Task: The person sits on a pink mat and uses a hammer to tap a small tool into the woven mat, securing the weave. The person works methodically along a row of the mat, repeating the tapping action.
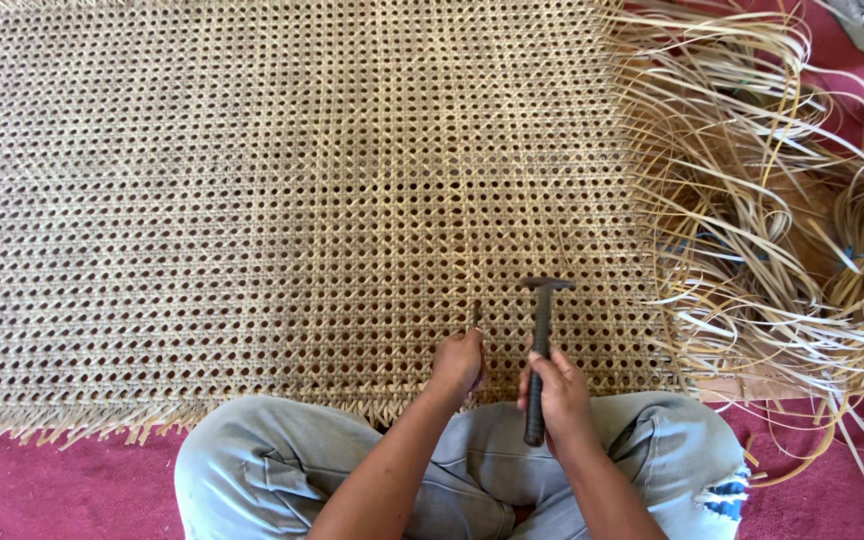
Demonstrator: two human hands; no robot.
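While gripping a dark hammer [540, 340] upright, right hand [555, 398] sits beside left. Left hand [458, 362] pinches small spike [476, 316], pointing away into cane webbing [292, 180].

cane mat [282, 190]: tan, open lattice | hammer [540, 340]: dark grey | carpet [52, 490]: magenta | trousers [252, 470]: pale grey

Woven panel [282, 190]: we see pale matt cane, open lattice, rough frayed edge.
Loose strips [752, 230]: glossy, smooth cane.
Hammer [542, 350]: dark dull metal, ridged shaft, in our right hand [555, 400].
Floor covering [62, 490]: red matt cloth.
Trousers [272, 470]: grey cloth.
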